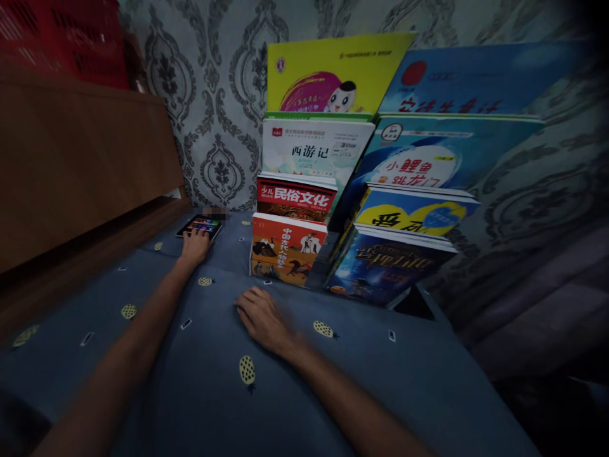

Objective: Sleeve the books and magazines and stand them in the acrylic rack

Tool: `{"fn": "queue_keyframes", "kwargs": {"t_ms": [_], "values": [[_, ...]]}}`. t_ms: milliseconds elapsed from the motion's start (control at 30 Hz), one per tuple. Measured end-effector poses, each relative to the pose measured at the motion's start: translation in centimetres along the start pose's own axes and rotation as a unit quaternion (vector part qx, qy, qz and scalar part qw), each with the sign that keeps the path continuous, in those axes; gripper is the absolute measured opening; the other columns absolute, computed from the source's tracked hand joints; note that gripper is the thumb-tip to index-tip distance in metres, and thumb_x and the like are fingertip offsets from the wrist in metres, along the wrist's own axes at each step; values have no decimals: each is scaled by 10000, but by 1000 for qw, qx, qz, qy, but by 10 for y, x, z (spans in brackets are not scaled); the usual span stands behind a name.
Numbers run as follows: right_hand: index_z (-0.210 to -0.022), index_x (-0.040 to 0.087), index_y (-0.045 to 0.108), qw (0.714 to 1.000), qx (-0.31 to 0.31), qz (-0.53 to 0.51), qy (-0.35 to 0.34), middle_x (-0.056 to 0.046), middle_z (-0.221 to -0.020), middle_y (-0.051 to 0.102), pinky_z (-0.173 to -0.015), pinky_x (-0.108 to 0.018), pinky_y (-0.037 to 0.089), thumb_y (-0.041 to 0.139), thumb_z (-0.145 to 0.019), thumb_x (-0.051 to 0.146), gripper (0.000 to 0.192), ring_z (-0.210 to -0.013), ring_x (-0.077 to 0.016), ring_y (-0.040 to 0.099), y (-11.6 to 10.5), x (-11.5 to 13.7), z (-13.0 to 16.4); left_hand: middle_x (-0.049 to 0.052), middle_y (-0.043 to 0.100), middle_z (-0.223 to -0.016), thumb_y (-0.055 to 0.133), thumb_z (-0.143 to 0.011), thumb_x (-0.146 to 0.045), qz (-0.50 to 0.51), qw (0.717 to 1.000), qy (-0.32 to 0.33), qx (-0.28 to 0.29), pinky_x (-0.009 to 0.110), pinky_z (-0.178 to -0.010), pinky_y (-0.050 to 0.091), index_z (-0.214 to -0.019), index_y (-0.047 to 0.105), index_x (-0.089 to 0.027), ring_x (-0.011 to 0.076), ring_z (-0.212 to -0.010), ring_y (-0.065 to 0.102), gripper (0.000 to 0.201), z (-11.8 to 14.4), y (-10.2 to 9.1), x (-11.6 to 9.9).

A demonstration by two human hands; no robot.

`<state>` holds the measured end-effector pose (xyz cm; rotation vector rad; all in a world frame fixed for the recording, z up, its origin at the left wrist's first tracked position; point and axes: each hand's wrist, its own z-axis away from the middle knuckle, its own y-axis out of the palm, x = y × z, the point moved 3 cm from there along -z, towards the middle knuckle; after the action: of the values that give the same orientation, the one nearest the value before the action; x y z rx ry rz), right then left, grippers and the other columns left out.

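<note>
My left hand [195, 244] reaches far forward and its fingers rest on the near edge of a small tablet [202, 224] with a lit, colourful screen, lying flat on the blue bedsheet [200, 381]. Resting flat on the sheet is my right hand [261, 317], fingers spread and palm down, holding nothing. It lies just in front of a tiered rack of children's books [352, 184]. The nearest book is one with an orange cover [285, 247], a short way beyond my fingertips.
A brown wooden headboard [80, 152] runs along the left, with a red crate [61, 38] on top of it. Grey patterned wallpaper [209, 95] backs the books. Curtain folds [537, 254] hang at the right. The sheet carries small pineapple prints.
</note>
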<state>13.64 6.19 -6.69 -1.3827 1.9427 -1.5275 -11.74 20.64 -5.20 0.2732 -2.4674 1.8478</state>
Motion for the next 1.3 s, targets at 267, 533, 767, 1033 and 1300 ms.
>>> {"fn": "queue_keyframes", "kwargs": {"t_ms": [267, 533, 767, 1033, 1300], "values": [[-1005, 177, 658, 1000, 4, -5, 3, -79, -1024, 701, -879, -364, 457, 548, -988, 137, 119, -1002, -226, 576, 0, -1, -1, 292, 638, -1270, 325, -962, -113, -40, 997, 67, 19, 555, -1024, 403, -1202, 662, -41, 376, -1162, 623, 420, -1, -3, -4], [-997, 176, 659, 1000, 3, -4, 4, -75, -1009, 703, -872, -357, 456, 550, -986, 141, 114, -991, -221, 575, 1, -2, -2, 277, 690, -1177, 326, -950, -83, -57, 992, 107, 19, 548, -1085, 341, -1169, 664, -36, 353, -1117, 661, 406, 0, -9, -9], [-969, 193, 655, 1000, -8, -22, 0, -69, -990, 692, -883, -359, 451, 544, -986, 140, 124, -983, -220, 574, 3, -3, -1, 266, 693, -1154, 331, -954, -101, -61, 990, 128, 5, 578, -1091, 321, -1182, 655, -76, 351, -1083, 676, 396, 21, -28, -7], [-981, 185, 661, 1000, -9, -20, -7, -78, -1003, 694, -870, -354, 448, 545, -983, 129, 129, -985, -225, 577, 3, -3, -2, 212, 719, -1031, 339, -943, -87, -91, 974, 205, -7, 565, -1106, 305, -1076, 682, -117, 339, -990, 681, 370, 91, -54, -17], [-980, 163, 676, 1000, -12, -18, -8, -87, -984, 701, -856, -351, 450, 557, -978, 122, 126, -963, -230, 577, 4, -3, -3, 103, 715, -1192, 426, -997, -433, 63, 980, 181, 61, 420, -979, 482, -1145, 653, -242, 293, -1138, 652, 332, 95, -60, -12]]}}
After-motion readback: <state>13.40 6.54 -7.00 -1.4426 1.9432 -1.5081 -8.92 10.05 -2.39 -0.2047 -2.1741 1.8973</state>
